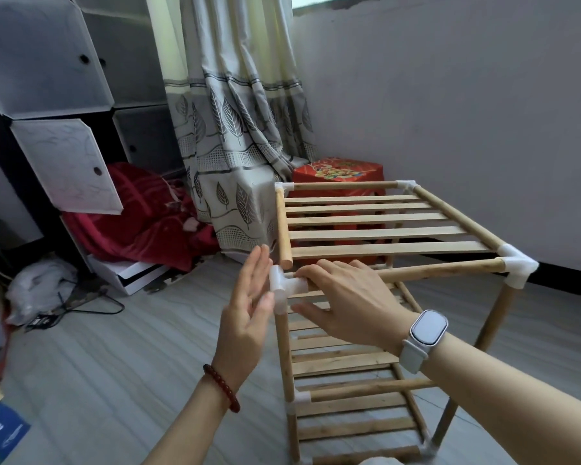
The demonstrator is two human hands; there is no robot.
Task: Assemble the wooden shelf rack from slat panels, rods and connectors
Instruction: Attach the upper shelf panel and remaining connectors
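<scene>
I am looking down into a room corner with a grey plank floor (148, 347), a leaf-print curtain (235, 129) and a red box (337, 171) against the wall, and the wooden shelf rack (366, 297) stands on the floor in front of me, nearly built, with several slat tiers below the top one. The top slat panel (376, 226) sits seated at its far corners and at the near right connector (517, 266), but its left side rod (284, 229) ends bare just above and beside the white corner connector (284, 286), not yet pushed in. My right hand (342, 297) lies over the front rod (440, 268) next to that connector, fingers resting across it and thumb spread below, and I judge it is there to steady the post and front rail so the joint does not swing away. My left hand (249, 303) is flat and open, fingers straight and together, its palm against the connector's outer side, gripping nothing; I read it as set to press or tap the connector toward the free rod end. The next move calls for lining the rod tip with the socket before pushing, since a skewed entry could jam or lever the other corners loose.
</scene>
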